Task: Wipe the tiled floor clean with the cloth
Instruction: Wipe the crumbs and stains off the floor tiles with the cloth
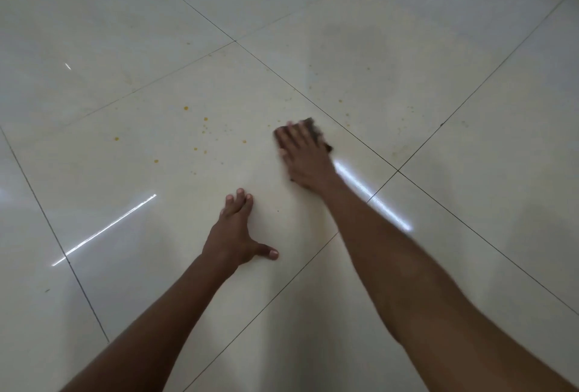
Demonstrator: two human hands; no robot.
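Observation:
My right hand (pixel 303 155) presses flat on a small dark cloth (pixel 314 126) against the glossy cream tiled floor (pixel 156 84); only the cloth's far edge and right corner show past my fingers. The hand is blurred. Orange-yellow droplets (pixel 205 119) speckle the tile to the left of the cloth, and fainter specks (pixel 341 101) lie beyond it on the right. My left hand (pixel 235 230) rests palm-down on the floor nearer to me, fingers spread, holding nothing.
Dark grout lines (pixel 313 103) cross the floor diagonally. Bright light reflections streak the tiles at the left (pixel 103 230) and beside my right forearm (pixel 369 195). A dull, smeared patch (pixel 354 43) lies on the far tile.

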